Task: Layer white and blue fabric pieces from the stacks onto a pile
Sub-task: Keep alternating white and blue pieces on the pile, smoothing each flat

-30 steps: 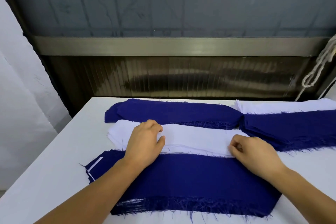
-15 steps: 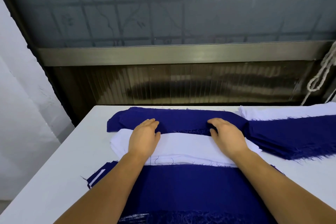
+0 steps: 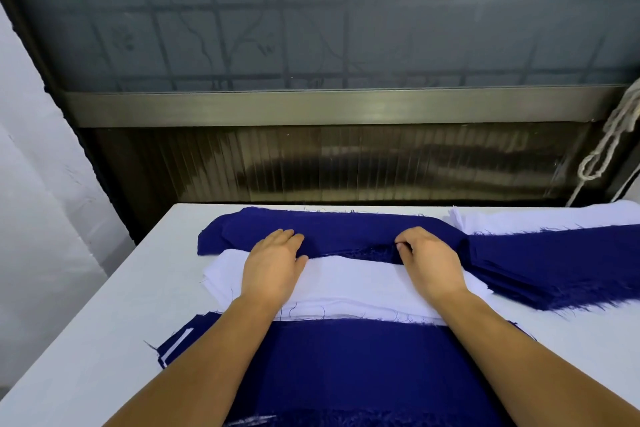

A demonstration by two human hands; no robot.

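Note:
A blue fabric stack (image 3: 346,229) lies at the far side of the white table (image 3: 104,340). In front of it sits a white fabric stack (image 3: 356,281), and nearest me the layered pile (image 3: 346,367) has a blue piece on top. My left hand (image 3: 273,263) lies flat across the white stack, fingertips touching the blue stack's frayed edge. My right hand (image 3: 429,260) rests on the white stack, its fingers curled and pinching the near edge of the blue stack's top piece.
More blue fabric (image 3: 561,263) and white fabric (image 3: 540,218) lie at the right of the table. A window frame (image 3: 311,107) runs behind the table. A knotted rope (image 3: 609,142) hangs at the right. A white curtain (image 3: 41,201) hangs at the left.
Both hands moved away from me, from the white stack's near edge to the blue stack's edge. The right hand's fingers have curled onto the blue fabric. My head has tilted up.

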